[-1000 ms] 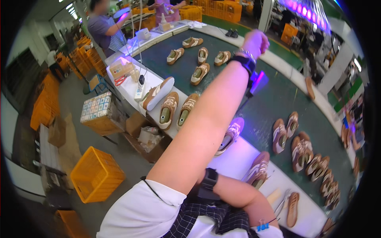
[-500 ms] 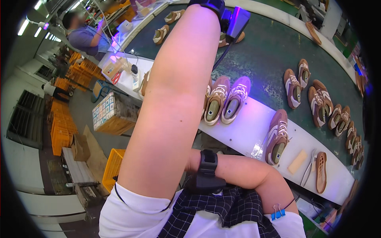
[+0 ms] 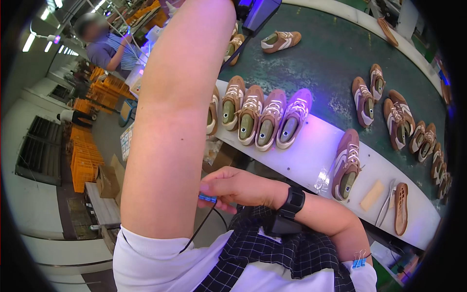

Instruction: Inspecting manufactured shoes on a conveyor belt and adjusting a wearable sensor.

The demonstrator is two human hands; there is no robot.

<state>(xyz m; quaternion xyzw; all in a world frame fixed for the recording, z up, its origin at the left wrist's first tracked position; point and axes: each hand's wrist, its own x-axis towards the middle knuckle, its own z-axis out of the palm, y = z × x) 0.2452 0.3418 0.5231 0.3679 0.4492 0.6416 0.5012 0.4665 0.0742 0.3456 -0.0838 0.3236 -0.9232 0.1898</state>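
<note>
My left arm (image 3: 165, 121) is stretched up across the view. Its hand lies beyond the top edge, and a black device (image 3: 258, 14) sits at the wrist. My right hand (image 3: 241, 187) is beside the left upper arm, below the white table, its fingers closed on a small blue clip (image 3: 207, 198). A black cable (image 3: 202, 226) runs from the clip to the left sleeve (image 3: 151, 248). The arm covers some of the fingertips. A black strap unit (image 3: 292, 204) is around my right wrist. Another blue clip (image 3: 359, 263) is on the right sleeve.
Several brown-and-white sneakers (image 3: 270, 119) line the white table edge (image 3: 321, 131); others stand on the green surface (image 3: 311, 73). Tweezers (image 3: 386, 204), a tan strip (image 3: 372, 194) and a brown sole (image 3: 401, 209) lie at right. A seated co-worker (image 3: 104, 48) and orange crates (image 3: 85, 160) are at left.
My right hand has come into sight from behind the left arm, with the blue clip in its fingers. The raised left arm has shifted left, uncovering more sneakers.
</note>
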